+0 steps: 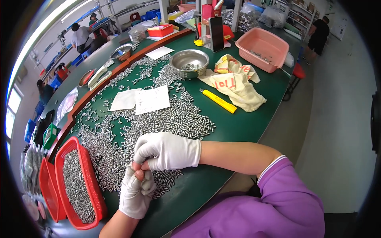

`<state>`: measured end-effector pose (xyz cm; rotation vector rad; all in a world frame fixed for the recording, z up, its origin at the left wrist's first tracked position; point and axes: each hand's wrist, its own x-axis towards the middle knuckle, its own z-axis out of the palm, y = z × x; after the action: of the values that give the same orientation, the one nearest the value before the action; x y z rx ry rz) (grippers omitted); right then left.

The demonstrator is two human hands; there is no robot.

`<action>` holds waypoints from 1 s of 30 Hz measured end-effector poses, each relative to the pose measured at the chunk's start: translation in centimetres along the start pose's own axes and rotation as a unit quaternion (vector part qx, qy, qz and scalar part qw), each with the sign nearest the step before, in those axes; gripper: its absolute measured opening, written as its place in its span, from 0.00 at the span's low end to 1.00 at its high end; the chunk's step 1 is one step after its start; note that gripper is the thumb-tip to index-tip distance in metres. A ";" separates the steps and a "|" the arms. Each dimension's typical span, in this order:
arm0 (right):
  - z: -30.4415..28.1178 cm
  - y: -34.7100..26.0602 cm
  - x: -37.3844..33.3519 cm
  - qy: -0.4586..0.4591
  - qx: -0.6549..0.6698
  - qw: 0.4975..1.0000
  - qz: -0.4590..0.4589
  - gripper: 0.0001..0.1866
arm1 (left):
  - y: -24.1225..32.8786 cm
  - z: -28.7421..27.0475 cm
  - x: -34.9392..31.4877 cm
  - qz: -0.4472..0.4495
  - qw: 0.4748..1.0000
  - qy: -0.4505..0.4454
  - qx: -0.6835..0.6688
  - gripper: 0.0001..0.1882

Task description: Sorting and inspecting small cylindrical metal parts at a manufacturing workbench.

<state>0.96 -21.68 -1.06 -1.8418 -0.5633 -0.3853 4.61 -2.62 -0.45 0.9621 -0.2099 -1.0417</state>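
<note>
Bright, fairly even indoor light. At upper left, a long white light strip [37, 31] glares, bowed by fisheye distortion; windows [14, 101] at the left rim are washed out. Small silver metal pieces [174, 119] and a steel bowl [180, 61] glint. Soft shadow darkens the grey floor [337, 158] beside the green table [254, 123]. Distant background looks soft; black swallows the corners.

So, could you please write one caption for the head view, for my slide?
White-gloved left hand and right hand meet at the fingers among small silvery pieces spread over a green table.
</note>
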 end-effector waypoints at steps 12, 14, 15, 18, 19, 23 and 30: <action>-0.3 -0.3 0.1 -0.014 0.039 0.996 0.081 0.09 | -0.1 -0.5 0.0 0.001 0.999 -0.012 -0.034 0.14; -0.5 -0.4 0.3 -0.030 0.050 0.996 0.071 0.08 | 0.2 -0.6 0.1 -0.003 0.999 -0.028 -0.027 0.14; -0.4 -0.4 0.3 -0.030 0.053 0.995 0.079 0.08 | 0.0 -0.7 0.0 0.000 0.999 -0.025 -0.043 0.13; -0.5 -0.2 0.3 -0.026 0.097 0.986 0.133 0.07 | 0.0 -1.3 0.3 -0.011 0.997 -0.042 -0.062 0.12; -0.5 -0.1 0.3 -0.028 0.077 0.990 0.117 0.07 | 0.1 -1.2 0.2 -0.012 0.997 -0.035 -0.060 0.13; -0.5 -0.3 0.4 -0.031 0.001 0.998 0.047 0.08 | 0.1 -1.0 0.0 -0.011 0.999 -0.033 -0.040 0.15; -0.3 -0.5 0.5 0.027 -0.039 0.998 0.042 0.09 | 0.0 -1.1 0.2 -0.004 0.998 -0.045 -0.041 0.11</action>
<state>1.14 -21.73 -0.28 -1.9169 -0.4364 -0.4040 5.36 -2.15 -1.19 0.8435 -0.2359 -1.0943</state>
